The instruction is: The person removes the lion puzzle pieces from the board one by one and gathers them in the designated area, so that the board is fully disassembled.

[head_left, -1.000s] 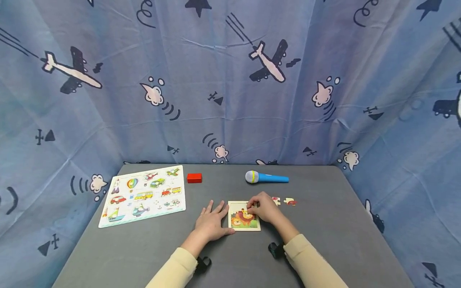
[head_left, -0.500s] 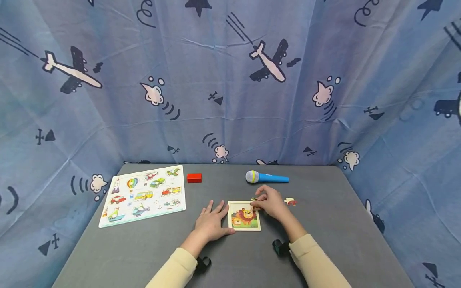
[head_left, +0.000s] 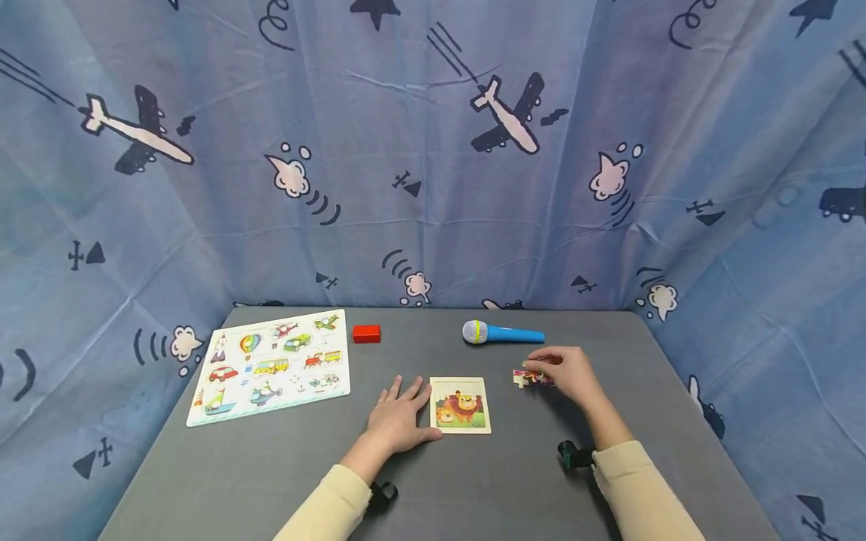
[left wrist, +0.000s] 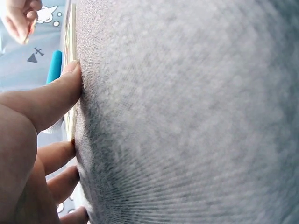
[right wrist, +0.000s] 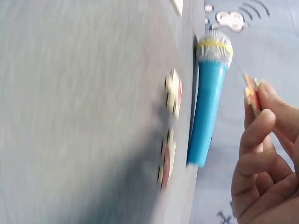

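A small lion picture puzzle [head_left: 461,409] in a pale wooden frame lies flat on the grey table. My left hand [head_left: 398,422] rests beside it with spread fingers, its thumb at the lower left corner. In the left wrist view, the thumb and fingertips lie along the puzzle's edge [left wrist: 72,32]. To the right, my right hand [head_left: 568,373] pinches a puzzle piece [right wrist: 252,95] between thumb and fingers, above the table. Two loose pieces lie below it: one with pink on it [right wrist: 174,94] and one with red [right wrist: 167,161]. My hand partly covers them in the head view.
Behind the pieces lies a blue toy microphone [head_left: 504,333]. A red block [head_left: 366,333] sits at the back, next to a large vehicle picture board [head_left: 271,368] on the left. A blue patterned curtain [head_left: 433,188] surrounds the table [head_left: 473,496].
My right hand has moved from the puzzle to the right, carrying a piece over to the loose pieces. The lion picture is now uncovered. My left hand has stayed in place.
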Available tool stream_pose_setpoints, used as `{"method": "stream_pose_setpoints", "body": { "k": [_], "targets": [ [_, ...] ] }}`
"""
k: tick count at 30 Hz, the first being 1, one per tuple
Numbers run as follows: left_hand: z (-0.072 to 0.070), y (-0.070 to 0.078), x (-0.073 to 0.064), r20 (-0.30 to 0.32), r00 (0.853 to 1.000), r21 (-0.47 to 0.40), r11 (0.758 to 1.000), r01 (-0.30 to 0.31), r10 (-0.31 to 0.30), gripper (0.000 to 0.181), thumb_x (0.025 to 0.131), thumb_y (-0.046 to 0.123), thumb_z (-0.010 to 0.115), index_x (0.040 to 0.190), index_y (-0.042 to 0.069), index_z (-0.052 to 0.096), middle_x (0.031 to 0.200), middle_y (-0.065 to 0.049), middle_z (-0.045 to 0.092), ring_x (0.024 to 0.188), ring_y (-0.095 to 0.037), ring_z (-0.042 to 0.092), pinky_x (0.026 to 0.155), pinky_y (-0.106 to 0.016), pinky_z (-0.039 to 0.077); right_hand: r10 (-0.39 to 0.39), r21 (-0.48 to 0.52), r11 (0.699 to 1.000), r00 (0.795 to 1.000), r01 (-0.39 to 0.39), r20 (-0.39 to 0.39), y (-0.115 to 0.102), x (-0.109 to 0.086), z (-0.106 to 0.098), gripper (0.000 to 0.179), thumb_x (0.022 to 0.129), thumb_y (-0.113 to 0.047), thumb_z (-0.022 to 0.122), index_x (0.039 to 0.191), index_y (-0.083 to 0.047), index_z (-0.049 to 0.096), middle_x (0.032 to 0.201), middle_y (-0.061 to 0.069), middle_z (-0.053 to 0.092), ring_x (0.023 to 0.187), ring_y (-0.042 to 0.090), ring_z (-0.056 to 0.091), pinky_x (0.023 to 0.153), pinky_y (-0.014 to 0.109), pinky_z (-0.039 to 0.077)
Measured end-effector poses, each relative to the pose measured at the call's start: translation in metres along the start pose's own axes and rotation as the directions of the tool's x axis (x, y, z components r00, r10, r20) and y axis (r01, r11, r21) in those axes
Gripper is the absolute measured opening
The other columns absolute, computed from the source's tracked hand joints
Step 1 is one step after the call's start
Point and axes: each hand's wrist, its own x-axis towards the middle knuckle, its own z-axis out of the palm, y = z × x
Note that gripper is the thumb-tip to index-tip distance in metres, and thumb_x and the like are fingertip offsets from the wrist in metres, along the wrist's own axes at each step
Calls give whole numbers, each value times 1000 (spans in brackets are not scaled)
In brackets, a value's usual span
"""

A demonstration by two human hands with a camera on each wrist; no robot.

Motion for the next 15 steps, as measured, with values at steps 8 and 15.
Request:
{"method": "stream_pose_setpoints", "body": {
  "k": [8, 15],
  "targets": [
    [0, 0, 1, 2, 1000, 2, 1000, 3, -3, 89, 82, 60, 75, 155, 20, 43, 165, -4, 33, 155, -40, 18, 122, -59, 22, -2, -43, 999, 1000, 0, -31, 30, 1, -26, 28, 93, -24, 75, 109, -1, 75, 86, 5, 73, 69, 12, 62, 57, 26, 50],
    [2, -1, 1, 4, 1000, 2, 1000, 6, -6, 89, 82, 61, 74, 155, 21, 42, 165, -3, 33, 155, -40, 17, 122, -58, 21, -13, -109, 994, 999, 9, -31, 49, 4, -36, 25, 96, -17, 71, 110, 3, 74, 88, 8, 74, 70, 12, 61, 59, 27, 50]
  ]
}}
